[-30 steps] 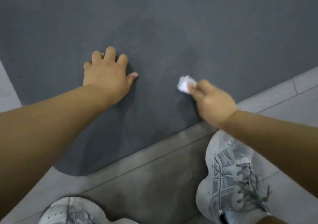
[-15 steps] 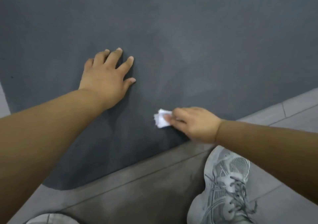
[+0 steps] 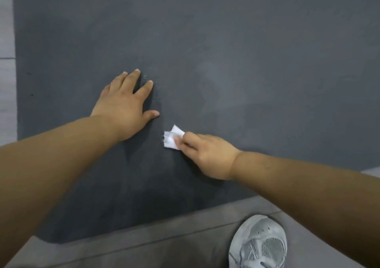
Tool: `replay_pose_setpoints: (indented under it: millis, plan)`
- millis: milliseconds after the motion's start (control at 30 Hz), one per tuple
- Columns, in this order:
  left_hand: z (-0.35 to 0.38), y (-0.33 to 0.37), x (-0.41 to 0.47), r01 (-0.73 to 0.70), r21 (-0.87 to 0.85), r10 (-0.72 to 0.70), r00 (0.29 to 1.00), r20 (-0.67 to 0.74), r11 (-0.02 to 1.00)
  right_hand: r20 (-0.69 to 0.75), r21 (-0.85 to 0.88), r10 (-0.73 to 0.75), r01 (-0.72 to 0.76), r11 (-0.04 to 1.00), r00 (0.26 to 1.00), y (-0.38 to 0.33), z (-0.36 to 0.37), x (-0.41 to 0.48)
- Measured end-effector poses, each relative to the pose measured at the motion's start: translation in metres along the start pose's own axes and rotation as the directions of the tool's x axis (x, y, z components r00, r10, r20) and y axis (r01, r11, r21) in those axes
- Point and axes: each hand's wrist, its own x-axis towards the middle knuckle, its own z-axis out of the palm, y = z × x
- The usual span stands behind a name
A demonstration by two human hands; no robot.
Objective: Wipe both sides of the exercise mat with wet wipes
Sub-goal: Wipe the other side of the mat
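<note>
A dark grey exercise mat lies flat on the floor and fills most of the view. My left hand presses palm-down on it with fingers spread and straight. Just right of that hand, my right hand pinches a small crumpled white wet wipe against the mat surface. The wipe sticks out to the left of my fingertips. Faint lighter smears show on the mat beyond the wipe.
Grey floor tiles border the mat's near edge, and a pale strip of floor runs along its left edge. My grey-white sneaker stands on the tiles at the bottom right, close to the mat.
My right hand has carried the wipe leftward and toward me across the mat, ending close beside my left hand. The left hand stays planted, fingers now more spread.
</note>
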Motion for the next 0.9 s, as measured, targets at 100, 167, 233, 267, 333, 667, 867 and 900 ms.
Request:
replay_pose_setpoints:
  millis: [100,167,233,267,333,667,867,900]
  plan:
    - [-0.007,-0.003,0.006,0.028,-0.042,-0.031,0.998,-0.063,0.999,-0.020,0.024,0.037,-0.037,0.999,0.999,0.062,-0.019,-0.017]
    - [-0.008,-0.008,0.011,0.062,-0.054,-0.066,0.996,-0.062,0.997,0.002,0.104,0.482,-0.480,0.871,0.876,0.109,-0.046,-0.028]
    - [-0.007,-0.011,0.014,0.095,-0.053,-0.095,0.995,-0.006,0.994,-0.023,0.034,0.785,-0.784,0.619,0.619,0.136,-0.058,-0.032]
    - [-0.006,-0.010,0.015,0.105,-0.043,-0.104,0.994,0.011,0.994,-0.028,0.025,0.829,-0.829,0.559,0.559,0.139,-0.056,-0.029]
    - [-0.004,-0.007,0.015,0.114,-0.031,-0.113,0.993,0.012,0.993,-0.058,-0.002,0.774,-0.775,0.632,0.631,0.120,-0.041,-0.017]
    - [-0.024,0.008,0.025,0.190,-0.117,-0.189,0.982,0.015,0.975,-0.046,-0.100,0.138,-0.142,0.985,0.989,0.105,-0.044,-0.004]
    - [-0.011,0.008,0.032,0.148,-0.089,-0.146,0.989,0.031,0.985,-0.166,0.183,0.866,-0.848,0.498,0.472,0.135,-0.057,0.023]
    - [-0.010,0.007,0.032,0.148,-0.079,-0.147,0.989,0.028,0.986,-0.200,0.203,0.788,-0.762,0.615,0.582,0.120,-0.049,0.032]
